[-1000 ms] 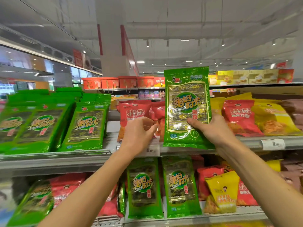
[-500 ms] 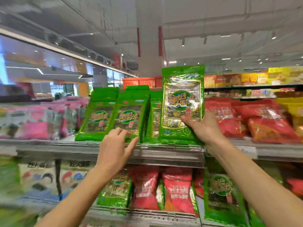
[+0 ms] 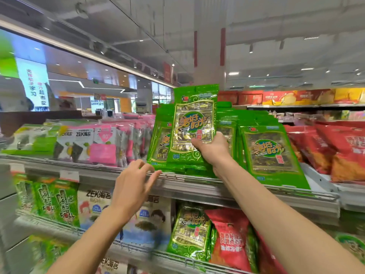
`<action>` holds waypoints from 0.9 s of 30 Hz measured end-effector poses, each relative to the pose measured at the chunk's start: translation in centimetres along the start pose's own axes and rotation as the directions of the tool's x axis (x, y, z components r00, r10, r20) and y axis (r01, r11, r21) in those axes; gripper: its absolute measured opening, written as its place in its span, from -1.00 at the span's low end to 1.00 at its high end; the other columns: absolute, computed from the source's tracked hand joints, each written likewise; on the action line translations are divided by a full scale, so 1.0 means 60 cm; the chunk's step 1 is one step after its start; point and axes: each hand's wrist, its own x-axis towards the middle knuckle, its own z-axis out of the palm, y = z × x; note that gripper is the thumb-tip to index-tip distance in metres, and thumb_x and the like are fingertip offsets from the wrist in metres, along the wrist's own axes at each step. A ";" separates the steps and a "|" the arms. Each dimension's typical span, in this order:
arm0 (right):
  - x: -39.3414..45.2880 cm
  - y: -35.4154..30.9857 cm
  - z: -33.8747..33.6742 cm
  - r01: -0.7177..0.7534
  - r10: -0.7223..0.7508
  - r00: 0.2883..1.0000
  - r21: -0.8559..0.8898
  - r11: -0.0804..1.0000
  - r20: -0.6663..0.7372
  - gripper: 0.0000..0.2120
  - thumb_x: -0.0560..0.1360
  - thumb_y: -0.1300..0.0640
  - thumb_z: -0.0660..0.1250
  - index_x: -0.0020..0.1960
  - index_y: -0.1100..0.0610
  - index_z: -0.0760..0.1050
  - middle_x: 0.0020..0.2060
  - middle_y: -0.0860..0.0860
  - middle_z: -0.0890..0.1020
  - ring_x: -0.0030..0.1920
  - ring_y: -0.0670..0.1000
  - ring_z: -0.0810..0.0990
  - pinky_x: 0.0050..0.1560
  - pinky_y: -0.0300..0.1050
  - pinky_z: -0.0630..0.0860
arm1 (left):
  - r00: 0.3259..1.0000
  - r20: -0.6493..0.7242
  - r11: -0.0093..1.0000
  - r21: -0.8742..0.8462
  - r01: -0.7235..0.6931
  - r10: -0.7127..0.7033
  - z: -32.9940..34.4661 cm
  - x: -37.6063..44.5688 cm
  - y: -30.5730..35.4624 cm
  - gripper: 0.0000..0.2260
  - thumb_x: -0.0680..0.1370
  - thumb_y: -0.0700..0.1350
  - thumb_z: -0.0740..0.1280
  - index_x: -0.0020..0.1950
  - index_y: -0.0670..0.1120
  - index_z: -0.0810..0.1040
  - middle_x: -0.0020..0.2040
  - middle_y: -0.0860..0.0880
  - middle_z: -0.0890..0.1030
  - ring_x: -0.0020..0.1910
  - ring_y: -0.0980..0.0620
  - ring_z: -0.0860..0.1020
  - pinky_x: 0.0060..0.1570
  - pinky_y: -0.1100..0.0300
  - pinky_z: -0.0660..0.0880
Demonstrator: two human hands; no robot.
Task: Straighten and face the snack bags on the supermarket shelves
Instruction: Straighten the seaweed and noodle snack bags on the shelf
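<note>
My right hand grips a green seaweed snack bag by its lower right part and holds it upright in front of a row of the same green bags on the upper shelf. Its printed face points at me. My left hand hovers below and left of it, fingers spread and reaching toward the shelf's front rail, holding nothing.
Pink and white seaweed packs fill the upper shelf to the left, red snack bags to the right. The lower shelf holds green roll packs, white packs, a green bag and a red bag.
The view has swung left along the aisle. My right hand carried the green bag leftward to the row of matching bags. My left hand opened and stayed near the rail.
</note>
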 end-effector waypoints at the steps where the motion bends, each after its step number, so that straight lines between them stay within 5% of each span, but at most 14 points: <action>1: 0.005 -0.005 0.025 -0.008 0.008 1.000 0.007 1.000 0.014 -0.32 0.49 -0.04 0.52 0.42 0.21 0.28 0.39 0.14 0.41 0.19 0.07 0.37 0.15 -0.02 0.33 | 1.000 0.009 1.000 0.013 0.016 -0.016 -0.003 0.000 -0.016 -0.77 0.56 0.11 0.35 -0.09 -0.03 0.62 -0.14 0.03 0.54 -0.14 -0.04 0.57 -0.21 0.08 0.51; 10: 0.018 0.002 0.174 -0.082 0.088 0.995 -0.123 0.989 0.046 -0.39 0.52 -0.02 0.48 0.38 0.22 0.26 0.33 0.17 0.51 0.31 0.20 0.52 0.33 0.15 0.47 | 0.997 0.071 1.000 -0.002 0.012 -0.012 -0.012 0.004 -0.065 -0.81 0.59 0.08 0.35 0.00 -0.03 0.62 -0.07 0.05 0.56 -0.07 0.02 0.56 -0.10 0.08 0.54; 13: 0.014 0.011 0.184 -0.085 0.111 0.991 -0.287 0.954 0.073 -0.10 0.54 -0.06 0.45 0.60 0.31 -0.01 0.45 0.23 0.43 0.43 0.25 0.44 0.37 0.12 0.41 | 0.996 0.091 1.000 -0.020 0.008 -0.007 -0.016 0.006 -0.069 -0.82 0.58 0.08 0.36 0.00 -0.02 0.62 -0.05 0.05 0.58 -0.04 0.03 0.56 -0.06 0.07 0.54; 17: -0.006 0.010 0.174 0.073 -0.032 0.996 -0.584 0.809 0.079 0.07 0.55 -0.01 0.46 0.61 0.30 -0.30 0.52 0.32 0.25 0.42 0.29 0.43 0.23 0.08 0.52 | 0.993 0.116 0.999 -0.041 0.033 -0.028 -0.017 0.008 -0.069 -0.80 0.59 0.08 0.35 0.03 -0.03 0.62 -0.02 0.05 0.58 -0.01 0.05 0.54 -0.02 0.11 0.51; 21: -0.030 0.006 0.170 0.172 -0.103 0.985 -0.785 0.595 0.138 -0.13 0.57 0.03 0.43 0.58 0.40 -0.01 0.46 0.34 0.26 0.43 0.29 0.35 0.24 0.06 0.53 | 0.990 0.124 0.996 -0.045 0.077 -0.071 -0.013 0.007 -0.059 -0.78 0.59 0.10 0.33 0.05 -0.03 0.60 -0.02 0.04 0.55 0.00 0.06 0.53 -0.02 0.13 0.50; 27: -0.042 0.011 0.122 0.307 -0.243 0.950 -0.738 0.601 0.197 -0.61 0.62 -0.01 0.32 0.29 0.26 0.48 0.33 0.30 0.37 0.35 0.28 0.37 0.24 0.11 0.49 | 0.982 0.129 0.988 -0.050 0.143 -0.136 -0.008 0.001 -0.039 -0.73 0.57 0.08 0.35 0.10 -0.10 0.58 0.02 0.00 0.54 0.07 0.00 0.51 0.04 0.07 0.48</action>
